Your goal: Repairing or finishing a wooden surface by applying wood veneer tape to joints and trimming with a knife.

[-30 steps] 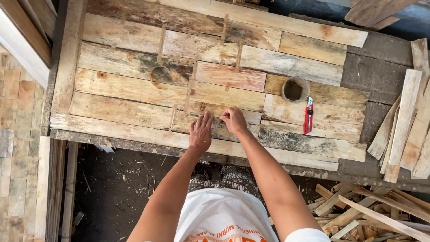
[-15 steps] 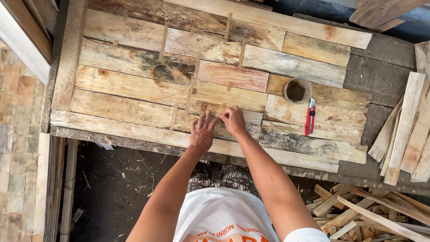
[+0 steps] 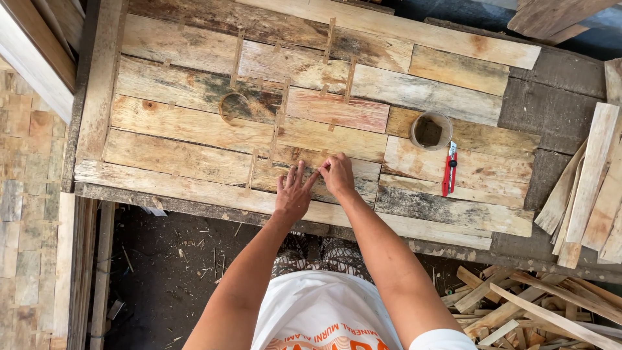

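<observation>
A panel of weathered wooden planks (image 3: 194, 136) lies on a workbench, with thin paper-like strips stuck across the plank joints. My left hand (image 3: 293, 192) rests flat on the planks near the front edge, fingers spread. Beside it, my right hand (image 3: 337, 174) has its fingertips pinched together at a small strip on a plank joint, just touching the left hand's fingers. What the fingers pinch is too small to tell.
A small round cup (image 3: 431, 130) with dark contents sits on the planks to the right, a red utility knife (image 3: 449, 170) beside it. Loose wooden slats (image 3: 593, 181) pile at the right edge; scrap sticks (image 3: 518, 304) lie on the ground.
Both hands have stayed at the same spot near the front edge; the right fingers have shifted slightly along the joint. The view has tilted a little.
</observation>
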